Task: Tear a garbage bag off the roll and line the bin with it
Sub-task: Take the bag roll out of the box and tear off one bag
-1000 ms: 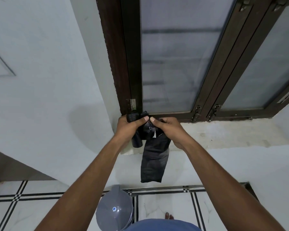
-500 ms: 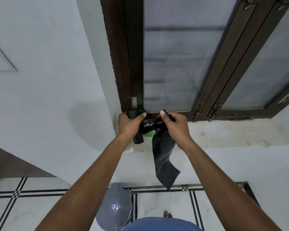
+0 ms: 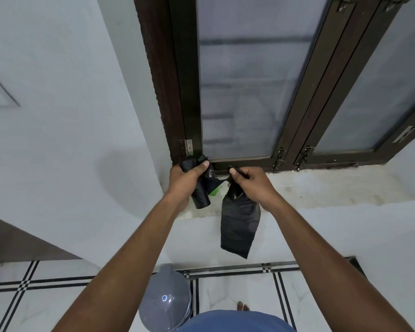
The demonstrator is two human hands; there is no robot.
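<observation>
My left hand point(image 3: 185, 180) grips a black roll of garbage bags point(image 3: 200, 198) in front of the window sill. My right hand point(image 3: 252, 183) pinches the top of a folded black garbage bag point(image 3: 237, 226) that hangs down from it. A thin strip of black plastic still stretches between the roll and the bag, between my two thumbs. The grey bin point(image 3: 165, 305) with its domed lid shut stands on the floor below my left forearm.
A rough white window sill point(image 3: 321, 188) runs to the right under a dark wooden window frame point(image 3: 185, 92). Something small and green point(image 3: 213, 191) lies on the sill behind the roll. The white tiled floor point(image 3: 237, 291) has black lines, and my bare foot point(image 3: 242, 306) shows.
My hands have drawn apart: the right hand moved right with the hanging bag, the left held the roll. The plastic between them has stretched to a thin strip.
</observation>
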